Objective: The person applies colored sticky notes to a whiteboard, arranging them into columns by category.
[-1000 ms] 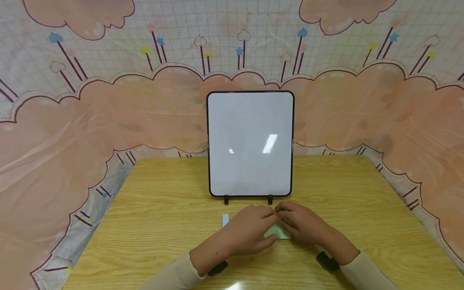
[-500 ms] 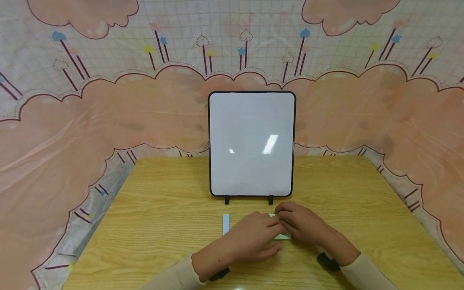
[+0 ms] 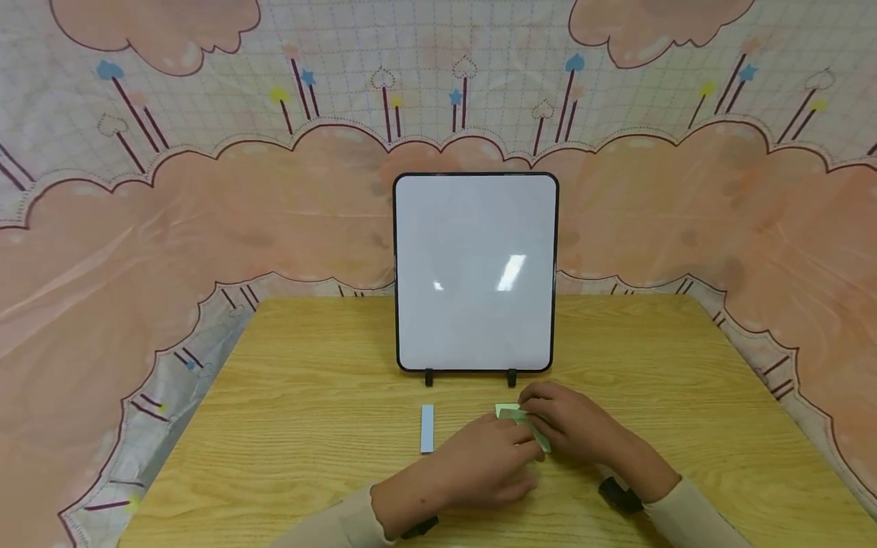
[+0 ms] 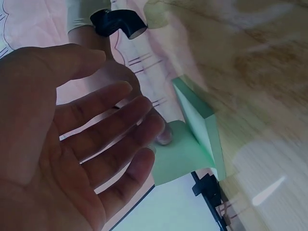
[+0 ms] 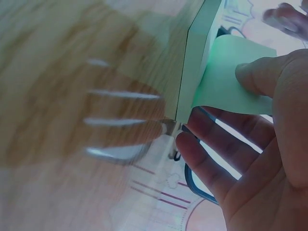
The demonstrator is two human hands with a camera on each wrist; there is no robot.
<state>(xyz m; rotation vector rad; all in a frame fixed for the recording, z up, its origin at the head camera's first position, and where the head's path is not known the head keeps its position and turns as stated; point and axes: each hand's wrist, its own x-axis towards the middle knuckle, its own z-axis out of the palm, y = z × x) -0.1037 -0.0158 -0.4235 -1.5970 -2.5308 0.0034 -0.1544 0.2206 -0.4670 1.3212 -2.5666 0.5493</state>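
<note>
A pad of pale green sticky notes (image 3: 505, 406) lies on the table before the whiteboard. Its top sheet (image 5: 236, 77) is bent up from the pad, still joined along one edge, as the right wrist view shows. My right hand (image 3: 578, 426) pinches this sheet, thumb on its near face and fingers behind. My left hand (image 3: 479, 464) hovers close on the left, its fingers (image 4: 110, 139) loosely bent and holding nothing in the left wrist view. In that view the pad's thick side (image 4: 202, 127) stands out beside the lifted sheet.
A narrow light blue strip (image 3: 428, 428) lies on the wooden table (image 3: 308, 380), left of the pad. Behind stands a black-framed whiteboard (image 3: 473, 274) on two small feet. A printed cloth (image 3: 301, 221) hangs around the table's back and sides.
My left hand has shifted right and slightly nearer me, uncovering the blue strip and part of the green pad. The top green sheet now stands lifted. My right hand stays nearly in place.
</note>
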